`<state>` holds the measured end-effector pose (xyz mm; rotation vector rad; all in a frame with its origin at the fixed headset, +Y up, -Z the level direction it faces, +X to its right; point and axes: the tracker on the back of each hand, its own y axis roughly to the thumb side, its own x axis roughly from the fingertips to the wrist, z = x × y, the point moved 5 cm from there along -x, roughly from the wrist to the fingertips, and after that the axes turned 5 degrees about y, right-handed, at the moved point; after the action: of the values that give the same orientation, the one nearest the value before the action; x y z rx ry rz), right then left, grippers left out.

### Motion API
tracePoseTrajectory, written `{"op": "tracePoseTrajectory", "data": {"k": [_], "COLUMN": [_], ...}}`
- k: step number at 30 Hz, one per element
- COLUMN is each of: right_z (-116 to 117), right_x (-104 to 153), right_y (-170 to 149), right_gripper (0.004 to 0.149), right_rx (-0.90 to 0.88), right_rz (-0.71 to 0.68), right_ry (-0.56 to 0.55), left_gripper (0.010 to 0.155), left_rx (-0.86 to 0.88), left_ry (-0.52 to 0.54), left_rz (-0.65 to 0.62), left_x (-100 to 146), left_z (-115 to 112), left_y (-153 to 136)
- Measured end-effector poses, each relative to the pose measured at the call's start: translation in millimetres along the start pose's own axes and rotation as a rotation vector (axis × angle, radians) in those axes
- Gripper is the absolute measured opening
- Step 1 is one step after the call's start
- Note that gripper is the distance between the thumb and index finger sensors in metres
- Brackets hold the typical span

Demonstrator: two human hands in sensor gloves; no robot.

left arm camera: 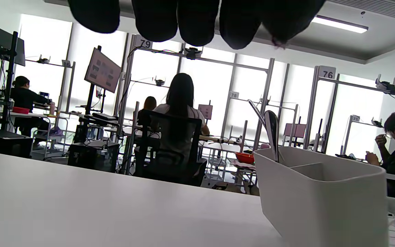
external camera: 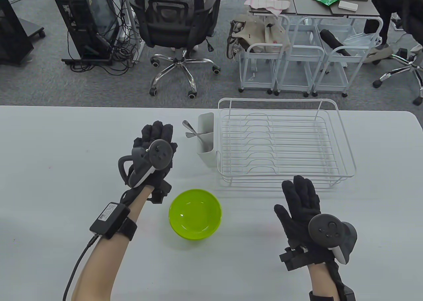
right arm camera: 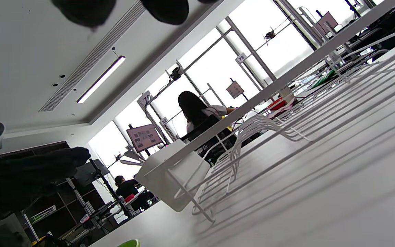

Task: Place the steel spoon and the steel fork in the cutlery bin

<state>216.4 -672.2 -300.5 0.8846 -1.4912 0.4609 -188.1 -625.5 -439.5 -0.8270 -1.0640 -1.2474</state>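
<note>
- Two steel handles stick up out of the cutlery bin [external camera: 206,142], leaning away from the dish rack [external camera: 284,142]; the steel spoon [external camera: 193,129] and steel fork [external camera: 195,135] both stand inside it, in the compartment nearer the person.
- The bin is a white, divided plastic box hung on the rack's side; in the left wrist view it [left arm camera: 321,195] shows a partition and one broad rounded handle [left arm camera: 272,133] with a thinner one behind.
- The left hand [external camera: 155,152] lies flat on the table [external camera: 49,182] just beside the bin, on the side away from the rack, its grip loose and holding nothing, fingers pointing away from the person.
- The right hand [external camera: 302,208] rests open on the table, well apart from the bin and just before the rack's near edge, fingers spread, nothing held.
- A green bowl [external camera: 195,213] sits on the table near the bin, between the two hands.
</note>
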Motion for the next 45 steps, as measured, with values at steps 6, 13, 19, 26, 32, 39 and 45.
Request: {"op": "tracePoseTrajectory", "data": {"k": [6, 13, 19, 26, 32, 39, 45], "right_z": [6.6, 15.7, 15.8, 22.0, 30.7, 37.3, 40.6], "right_x": [-1.4, -1.6, -1.1, -1.6, -2.7, -3.7, -3.7], "right_y": [1.1, 3.6, 3.6, 3.7, -0.1, -1.2, 4.8], "right_gripper": [0.070, 0.071, 0.071, 0.071, 0.069, 0.070, 0.070], "right_rx": [0.024, 0.064, 0.091, 0.136, 0.181, 0.195, 0.203], "right_rz": [-0.001, -0.004, 0.004, 0.007, 0.026, 0.031, 0.008], "right_ry": [0.018, 0.041, 0.034, 0.050, 0.076, 0.100, 0.115], "left_gripper": [0.061, 0.061, 0.062, 0.062, 0.062, 0.063, 0.063], "left_rx": [-0.016, -0.012, 0.008, 0.022, 0.057, 0.058, 0.063], "left_ry": [0.036, 0.069, 0.082, 0.051, 0.027, 0.013, 0.022], "left_rz": [-0.028, -0.023, 0.036, 0.027, -0.030, -0.073, -0.077], "left_x": [51.2, 102.0, 121.9, 132.2, 134.0, 134.0, 134.1], "left_z": [12.2, 5.1, -10.5, -17.9, -20.8, -23.1, -20.4], "left_y": [-21.7, -43.6, -70.1, -77.6, -73.8, -68.9, -69.1]}}
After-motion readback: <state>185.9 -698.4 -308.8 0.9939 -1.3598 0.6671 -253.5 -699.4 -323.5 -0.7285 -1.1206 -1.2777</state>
